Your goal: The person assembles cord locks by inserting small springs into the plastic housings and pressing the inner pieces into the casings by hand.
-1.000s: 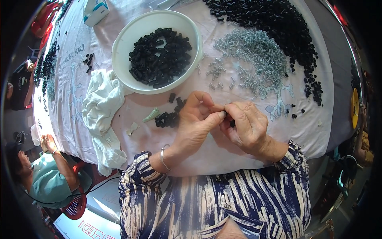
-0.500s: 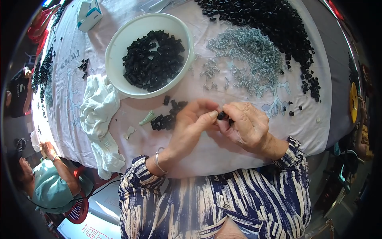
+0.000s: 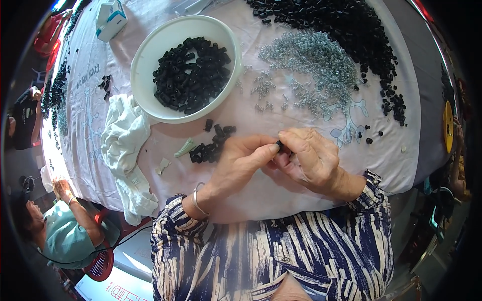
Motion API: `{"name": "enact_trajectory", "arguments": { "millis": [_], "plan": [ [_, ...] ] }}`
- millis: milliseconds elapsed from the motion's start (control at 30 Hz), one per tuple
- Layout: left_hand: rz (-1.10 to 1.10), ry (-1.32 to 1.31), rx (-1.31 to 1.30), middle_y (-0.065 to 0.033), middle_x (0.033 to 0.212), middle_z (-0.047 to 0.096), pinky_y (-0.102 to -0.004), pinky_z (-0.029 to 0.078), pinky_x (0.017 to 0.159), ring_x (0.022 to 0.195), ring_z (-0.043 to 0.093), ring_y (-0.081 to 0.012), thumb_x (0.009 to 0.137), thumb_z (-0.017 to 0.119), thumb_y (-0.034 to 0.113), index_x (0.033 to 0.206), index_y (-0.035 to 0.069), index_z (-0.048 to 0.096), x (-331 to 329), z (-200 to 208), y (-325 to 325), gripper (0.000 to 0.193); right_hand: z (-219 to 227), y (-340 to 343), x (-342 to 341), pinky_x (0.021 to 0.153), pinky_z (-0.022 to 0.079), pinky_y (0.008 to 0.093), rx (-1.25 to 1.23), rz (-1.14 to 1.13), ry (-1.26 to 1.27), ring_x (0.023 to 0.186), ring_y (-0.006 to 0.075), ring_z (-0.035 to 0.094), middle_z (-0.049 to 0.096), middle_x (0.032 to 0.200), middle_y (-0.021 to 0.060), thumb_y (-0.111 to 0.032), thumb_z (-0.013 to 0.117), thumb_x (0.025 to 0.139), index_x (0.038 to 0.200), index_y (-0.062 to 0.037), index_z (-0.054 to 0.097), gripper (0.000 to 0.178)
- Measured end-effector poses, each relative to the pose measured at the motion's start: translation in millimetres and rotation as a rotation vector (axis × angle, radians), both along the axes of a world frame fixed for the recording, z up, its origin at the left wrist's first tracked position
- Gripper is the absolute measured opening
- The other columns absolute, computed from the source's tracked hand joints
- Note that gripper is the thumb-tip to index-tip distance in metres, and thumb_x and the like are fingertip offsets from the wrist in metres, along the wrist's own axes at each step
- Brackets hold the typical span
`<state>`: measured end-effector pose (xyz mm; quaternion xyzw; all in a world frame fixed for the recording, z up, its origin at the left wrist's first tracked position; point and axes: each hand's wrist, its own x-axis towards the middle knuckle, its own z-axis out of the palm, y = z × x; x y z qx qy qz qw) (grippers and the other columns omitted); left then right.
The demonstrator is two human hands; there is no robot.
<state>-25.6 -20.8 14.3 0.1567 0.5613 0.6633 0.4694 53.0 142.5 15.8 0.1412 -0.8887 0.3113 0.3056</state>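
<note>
In front of my chest, both hands meet over the near part of the table. My left hand (image 3: 243, 160) pinches a small black plastic piece (image 3: 279, 144) between thumb and fingertips. My right hand (image 3: 316, 163) is closed on the same piece from the other side, its curled fingers hiding most of it. Left of my left hand lies a small cluster of black pieces (image 3: 203, 153). Beyond it stands a white bowl (image 3: 139, 95) with many black cylindrical pieces (image 3: 191, 75) inside. Past my right hand spreads a heap of tiny silvery, see-through pieces (image 3: 321, 65).
A large pile of black pieces (image 3: 351, 30) curves along the far right. Left of the bowl lies a crumpled white cloth (image 3: 120, 130); a pale green scrap (image 3: 186, 147) is near the cluster. A small box (image 3: 111, 21) stands far left. Another person (image 3: 75, 226) sits at left.
My fingertips have drawn closer together round the black piece, so less of it shows. My left fingers, blurred before, are now sharper. The view has shifted slightly.
</note>
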Motion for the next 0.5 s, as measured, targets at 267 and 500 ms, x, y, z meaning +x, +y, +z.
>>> {"name": "enact_trajectory", "arguments": {
  "millis": [267, 500],
  "plan": [
    [0.095, -0.080, 0.019, -0.0036, 0.086, 0.067, -0.0213, 0.047, 0.072, 0.079, 0.060, -0.0082, 0.095, 0.052, 0.016, 0.106, -0.004, 0.065, 6.9, -3.2, 0.5, 0.026, -8.5, -5.4, 1.0, 0.063, 0.054, 0.0322, -0.022, -0.031, 0.010, 0.074, 0.0256, 0.064, 0.062, 0.087, 0.0147, 0.000, 0.076, 0.064, 0.103, 0.0090, 0.057, 0.044],
    [0.068, -0.137, 0.036, -0.0041, 0.087, 0.067, -0.0214, 0.048, 0.073, 0.079, 0.060, -0.0082, 0.096, 0.052, 0.017, 0.105, -0.004, 0.065, 6.9, -0.7, -2.1, 0.026, -7.8, -5.2, 1.0, 0.061, 0.054, 0.0319, 0.010, -0.006, 0.023, 0.071, 0.0259, 0.064, 0.062, 0.085, 0.0153, 0.002, 0.074, 0.064, 0.100, 0.0096, 0.057, 0.041]
  ]
}}
